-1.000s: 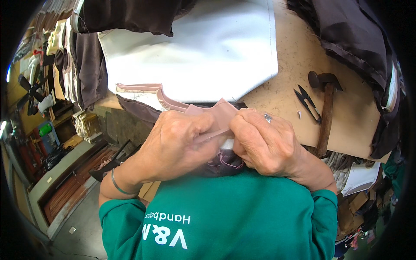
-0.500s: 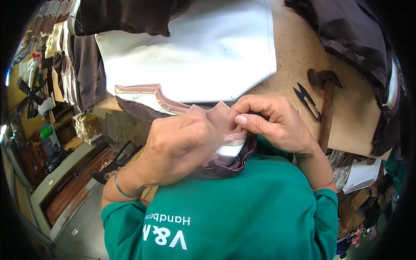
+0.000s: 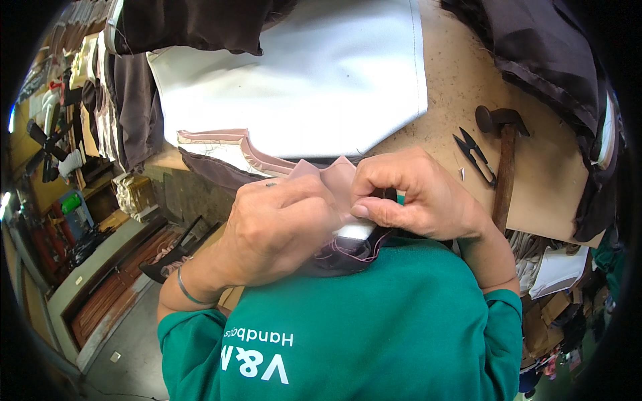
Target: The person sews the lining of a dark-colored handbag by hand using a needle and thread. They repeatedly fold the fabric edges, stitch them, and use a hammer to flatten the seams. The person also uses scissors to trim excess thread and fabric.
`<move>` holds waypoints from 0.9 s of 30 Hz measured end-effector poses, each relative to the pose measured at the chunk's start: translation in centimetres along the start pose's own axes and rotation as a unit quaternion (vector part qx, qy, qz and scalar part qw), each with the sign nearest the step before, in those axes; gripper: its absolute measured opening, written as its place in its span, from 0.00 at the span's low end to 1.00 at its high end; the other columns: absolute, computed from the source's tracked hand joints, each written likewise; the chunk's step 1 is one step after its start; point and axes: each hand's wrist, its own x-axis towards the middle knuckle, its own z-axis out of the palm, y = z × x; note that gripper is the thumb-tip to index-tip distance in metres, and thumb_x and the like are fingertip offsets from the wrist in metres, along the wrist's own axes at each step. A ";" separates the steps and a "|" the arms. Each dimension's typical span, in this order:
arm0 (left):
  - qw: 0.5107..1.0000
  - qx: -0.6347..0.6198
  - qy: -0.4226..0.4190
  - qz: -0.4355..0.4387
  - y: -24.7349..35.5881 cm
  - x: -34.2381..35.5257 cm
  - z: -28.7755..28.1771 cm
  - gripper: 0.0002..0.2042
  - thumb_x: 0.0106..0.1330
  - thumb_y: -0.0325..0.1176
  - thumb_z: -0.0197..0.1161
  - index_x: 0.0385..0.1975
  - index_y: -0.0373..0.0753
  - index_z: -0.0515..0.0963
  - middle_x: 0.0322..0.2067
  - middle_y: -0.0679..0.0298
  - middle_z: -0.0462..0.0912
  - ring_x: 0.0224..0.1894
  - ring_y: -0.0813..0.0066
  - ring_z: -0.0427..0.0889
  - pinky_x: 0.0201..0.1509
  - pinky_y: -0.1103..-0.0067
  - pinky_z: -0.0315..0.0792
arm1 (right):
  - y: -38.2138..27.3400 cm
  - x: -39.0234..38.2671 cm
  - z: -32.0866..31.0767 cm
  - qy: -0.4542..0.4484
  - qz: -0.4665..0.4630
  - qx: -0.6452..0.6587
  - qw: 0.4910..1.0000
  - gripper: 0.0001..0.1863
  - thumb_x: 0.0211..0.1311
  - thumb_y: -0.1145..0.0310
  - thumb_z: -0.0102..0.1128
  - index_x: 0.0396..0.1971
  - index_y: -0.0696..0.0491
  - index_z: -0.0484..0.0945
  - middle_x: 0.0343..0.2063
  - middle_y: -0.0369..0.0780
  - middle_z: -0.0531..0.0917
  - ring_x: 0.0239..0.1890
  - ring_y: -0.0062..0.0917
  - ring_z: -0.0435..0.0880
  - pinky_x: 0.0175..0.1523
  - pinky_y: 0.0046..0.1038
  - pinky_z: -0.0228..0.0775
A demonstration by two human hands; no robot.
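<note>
A pale pink leather-like bag piece (image 3: pixel 340 179) with dark lining (image 3: pixel 348 262) lies between my hands, close against my green shirt. My left hand (image 3: pixel 275 222), with a bracelet at its wrist, is closed around the piece's left part; its fingertips are hidden behind the knuckles. Thumb and forefinger of my right hand (image 3: pixel 416 195) pinch the piece's right edge, beside a white strip (image 3: pixel 356 231). Whether something small is also in that pinch does not show. Leftward from my left hand runs a pink-edged band (image 3: pixel 244 144) with a cream inner side and brown cloth below.
A large white panel (image 3: pixel 294 87) lies on the tan worktable (image 3: pixel 455 73). Right of my right hand are black thread snips (image 3: pixel 476 158) and a hammer (image 3: pixel 505 167) with a wooden handle. Dark brown cloth pieces (image 3: pixel 548 73) hang over the right side; more lie at upper left.
My right hand's thumb and fingers have shifted slightly left and down, closer to my left hand, covering more of the pink piece. My left hand has turned a little in place.
</note>
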 end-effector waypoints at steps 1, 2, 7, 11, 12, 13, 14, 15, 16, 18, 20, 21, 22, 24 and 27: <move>1.000 -0.007 0.003 -0.008 0.0 0.0 0.0 0.10 0.40 0.17 0.64 0.24 0.36 0.75 0.20 0.62 0.76 0.22 0.74 0.77 0.22 0.83 0.70 | -0.1 -0.1 0.3 0.014 -0.028 -0.046 0.998 0.06 0.52 0.72 0.57 0.22 0.59 0.73 0.18 0.38 0.73 0.21 0.22 0.71 0.28 0.22 0.63; 1.000 -0.015 0.006 -0.017 0.0 -0.1 0.1 0.10 0.40 0.16 0.63 0.24 0.36 0.75 0.20 0.62 0.76 0.22 0.74 0.78 0.22 0.83 0.70 | -0.2 -0.2 0.5 0.029 -0.056 -0.092 0.994 0.06 0.52 0.72 0.56 0.22 0.59 0.72 0.17 0.39 0.72 0.21 0.25 0.71 0.28 0.23 0.63; 0.999 -0.016 0.002 -0.036 0.2 0.0 -0.1 0.10 0.40 0.16 0.63 0.23 0.35 0.75 0.20 0.62 0.77 0.23 0.73 0.78 0.24 0.83 0.70 | -0.1 -0.3 1.1 0.062 -0.089 -0.109 0.988 0.06 0.52 0.73 0.56 0.24 0.60 0.71 0.21 0.44 0.73 0.25 0.37 0.75 0.29 0.32 0.66; 1.000 -0.016 -0.009 -0.014 -0.1 -0.1 -0.1 0.09 0.41 0.17 0.64 0.23 0.35 0.74 0.21 0.62 0.77 0.23 0.75 0.78 0.24 0.84 0.70 | -0.2 -0.2 0.9 0.026 -0.077 -0.085 0.993 0.06 0.52 0.73 0.56 0.24 0.60 0.71 0.21 0.43 0.73 0.25 0.36 0.75 0.30 0.32 0.66; 0.999 -0.025 0.000 -0.042 0.1 -0.1 0.0 0.09 0.42 0.18 0.65 0.24 0.34 0.74 0.22 0.62 0.77 0.23 0.76 0.78 0.24 0.85 0.70 | -0.3 -0.2 0.9 0.025 -0.083 -0.088 0.992 0.06 0.52 0.73 0.56 0.24 0.60 0.71 0.21 0.43 0.73 0.25 0.35 0.74 0.30 0.32 0.66; 0.997 -0.032 0.009 -0.070 0.5 -0.1 0.1 0.10 0.42 0.19 0.65 0.24 0.34 0.74 0.22 0.61 0.77 0.24 0.76 0.78 0.24 0.85 0.70 | -0.3 -0.2 0.8 0.023 -0.091 -0.091 0.991 0.06 0.52 0.72 0.56 0.24 0.59 0.71 0.21 0.43 0.73 0.25 0.35 0.74 0.30 0.32 0.65; 0.994 -0.039 0.019 -0.099 0.8 -0.1 0.1 0.10 0.43 0.20 0.66 0.25 0.34 0.74 0.23 0.61 0.78 0.24 0.77 0.78 0.24 0.86 0.70 | -0.2 -0.2 0.7 0.022 -0.099 -0.093 0.990 0.07 0.52 0.72 0.56 0.24 0.59 0.70 0.21 0.42 0.73 0.25 0.35 0.74 0.29 0.32 0.65; 0.991 -0.054 0.012 -0.119 1.1 -0.2 -0.3 0.10 0.43 0.20 0.67 0.26 0.34 0.74 0.23 0.61 0.78 0.24 0.77 0.78 0.24 0.86 0.70 | -0.1 -0.3 0.7 0.022 -0.095 -0.082 0.992 0.07 0.52 0.72 0.56 0.24 0.59 0.70 0.21 0.42 0.73 0.25 0.34 0.74 0.29 0.31 0.65; 0.988 -0.070 0.004 -0.138 1.4 -0.1 -0.9 0.11 0.43 0.21 0.67 0.26 0.34 0.74 0.23 0.61 0.78 0.24 0.77 0.78 0.24 0.86 0.70 | 0.0 -0.4 0.6 0.024 -0.090 -0.071 0.993 0.07 0.52 0.71 0.56 0.24 0.59 0.70 0.21 0.42 0.73 0.24 0.34 0.74 0.29 0.31 0.64; 0.984 -0.096 0.015 -0.150 1.3 -0.4 -1.1 0.11 0.43 0.20 0.67 0.26 0.34 0.74 0.22 0.60 0.78 0.24 0.77 0.78 0.23 0.86 0.70 | 0.1 -0.4 0.6 0.029 -0.093 -0.050 0.994 0.07 0.53 0.71 0.56 0.23 0.59 0.71 0.20 0.41 0.73 0.23 0.31 0.73 0.28 0.29 0.63; 0.988 -0.102 0.006 -0.112 1.0 -0.7 -1.2 0.10 0.42 0.20 0.67 0.25 0.33 0.74 0.22 0.61 0.78 0.23 0.77 0.78 0.23 0.85 0.70 | 0.2 -0.4 0.7 0.037 -0.104 -0.032 0.993 0.06 0.52 0.72 0.56 0.21 0.59 0.73 0.19 0.39 0.74 0.21 0.27 0.72 0.27 0.25 0.63; 0.990 -0.106 0.001 -0.092 0.9 -0.7 -1.2 0.10 0.42 0.20 0.66 0.25 0.33 0.74 0.21 0.61 0.78 0.23 0.77 0.78 0.23 0.85 0.70 | 0.3 -0.4 0.7 0.041 -0.109 -0.034 0.993 0.06 0.52 0.72 0.56 0.21 0.59 0.73 0.19 0.39 0.74 0.21 0.27 0.72 0.27 0.25 0.63; 0.994 -0.089 -0.002 -0.061 0.6 -0.8 -1.3 0.10 0.42 0.19 0.66 0.24 0.34 0.74 0.21 0.61 0.78 0.23 0.77 0.78 0.23 0.85 0.70 | 0.3 -0.4 0.7 0.045 -0.113 -0.036 0.992 0.06 0.52 0.73 0.56 0.21 0.59 0.73 0.19 0.39 0.74 0.22 0.27 0.72 0.27 0.25 0.63; 0.998 -0.054 -0.009 0.003 0.1 -0.9 -1.3 0.09 0.42 0.18 0.65 0.24 0.34 0.74 0.21 0.61 0.78 0.22 0.78 0.78 0.23 0.85 0.70 | 0.3 -0.4 0.7 0.045 -0.111 -0.034 0.992 0.06 0.52 0.73 0.56 0.21 0.59 0.73 0.19 0.39 0.74 0.22 0.27 0.72 0.27 0.25 0.63; 0.995 -0.095 -0.001 -0.020 0.4 -0.8 -1.2 0.10 0.41 0.18 0.66 0.25 0.34 0.75 0.22 0.62 0.78 0.24 0.78 0.78 0.24 0.85 0.69 | 0.2 -0.4 0.6 0.031 -0.100 -0.031 0.994 0.06 0.51 0.73 0.57 0.20 0.59 0.72 0.19 0.39 0.75 0.22 0.28 0.73 0.27 0.25 0.63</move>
